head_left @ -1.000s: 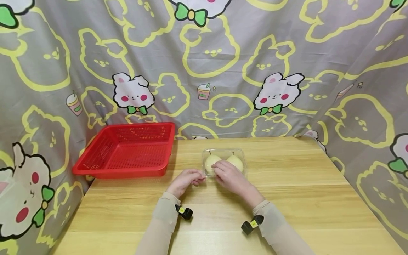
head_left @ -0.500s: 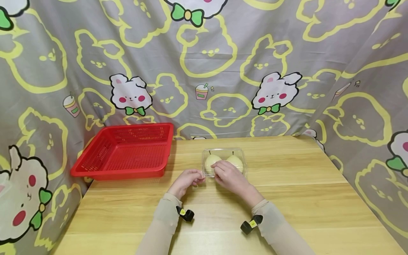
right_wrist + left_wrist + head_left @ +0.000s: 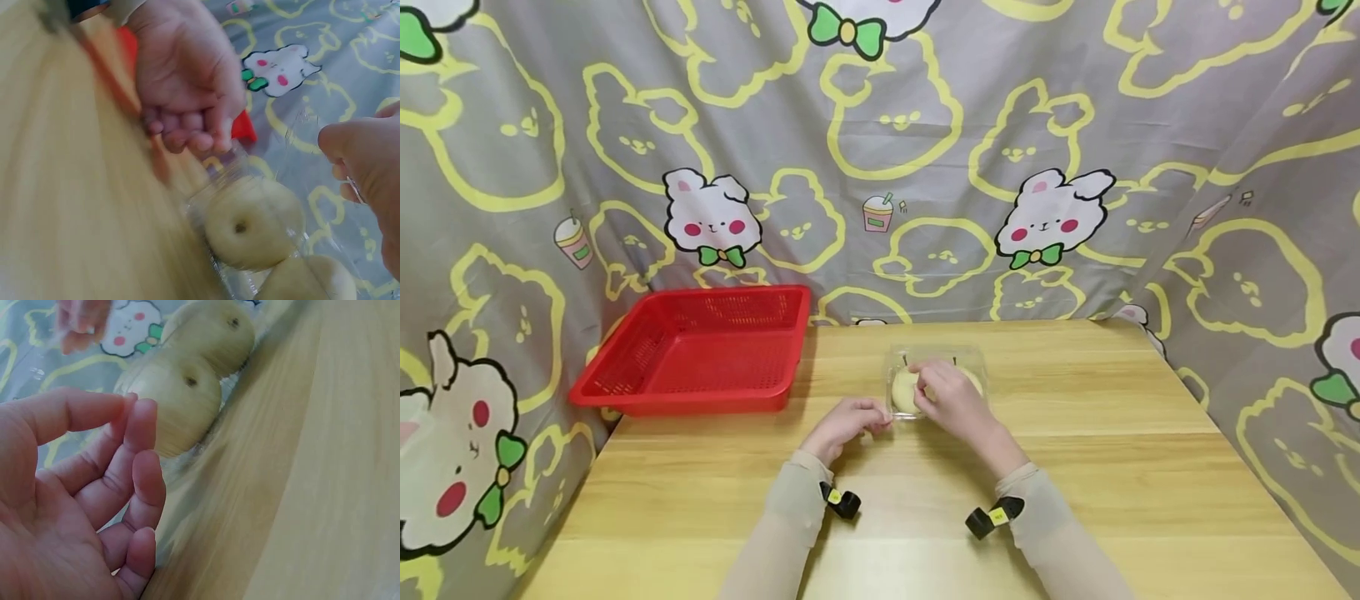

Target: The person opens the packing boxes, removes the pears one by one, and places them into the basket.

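Observation:
A clear plastic box (image 3: 938, 351) sits on the wooden table with two pale yellow pears inside, one on the left (image 3: 903, 398) and one on the right (image 3: 972, 380). My left hand (image 3: 846, 427) pinches the near-left corner of the box between thumb and forefinger. Above the front of the box, my right hand (image 3: 957, 400) has curled fingers. In the right wrist view the right hand (image 3: 372, 169) pinches a thin clear edge that looks like the lid, and clear plastic (image 3: 303, 128) stands up beside it. The right hand partly hides the pears in the head view.
A red perforated plastic basket (image 3: 722, 367) stands at the back left of the wooden table (image 3: 1075, 500). Behind and at both sides hangs a grey patterned curtain (image 3: 925, 125). Each wrist bears a small black camera.
The right hand has risen slightly and shifted right over the box. The box has moved a little to the right, and the left hand has followed at its corner.

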`<state>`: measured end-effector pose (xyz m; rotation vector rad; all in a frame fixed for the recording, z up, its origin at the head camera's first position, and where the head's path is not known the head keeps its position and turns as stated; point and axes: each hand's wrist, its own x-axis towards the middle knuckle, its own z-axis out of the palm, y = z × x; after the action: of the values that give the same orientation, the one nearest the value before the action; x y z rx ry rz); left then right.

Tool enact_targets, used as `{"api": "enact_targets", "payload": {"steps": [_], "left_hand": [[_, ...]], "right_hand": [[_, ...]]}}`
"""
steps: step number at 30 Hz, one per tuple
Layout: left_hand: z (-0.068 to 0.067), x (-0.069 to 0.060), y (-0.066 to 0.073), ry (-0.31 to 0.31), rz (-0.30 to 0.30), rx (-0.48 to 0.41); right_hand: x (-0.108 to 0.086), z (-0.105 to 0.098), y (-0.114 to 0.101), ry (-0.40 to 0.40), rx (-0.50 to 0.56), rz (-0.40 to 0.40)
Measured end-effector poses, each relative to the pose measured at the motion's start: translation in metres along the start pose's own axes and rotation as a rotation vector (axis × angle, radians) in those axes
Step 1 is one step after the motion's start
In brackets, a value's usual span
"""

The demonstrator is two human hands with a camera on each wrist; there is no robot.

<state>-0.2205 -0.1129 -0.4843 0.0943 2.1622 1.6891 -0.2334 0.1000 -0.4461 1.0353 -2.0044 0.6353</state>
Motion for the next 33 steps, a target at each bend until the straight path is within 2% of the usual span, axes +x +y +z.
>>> {"api": "enact_targets", "payload": {"steps": [3,6,20,33], "left_hand": [[0.001,0.004,0.002,-0.005,-0.003,0.009],[0.000,0.004,0.001,0.016,-0.016,0.003],[-0.001,0.001,0.003,0.024,-0.033,-0.004],[0.000,0.000,0.004,0.005,-0.032,-0.017]], "right_hand": [[-0.004,-0.003,0.005,-0.050,-0.016,-0.011],[-0.006,-0.002,0.006,-0.081,-0.024,-0.017],[-0.013,-0.002,0.003,-0.137,-0.009,-0.061],[-0.011,-0.010,0.001,-0.170,-0.051,-0.053]]}}
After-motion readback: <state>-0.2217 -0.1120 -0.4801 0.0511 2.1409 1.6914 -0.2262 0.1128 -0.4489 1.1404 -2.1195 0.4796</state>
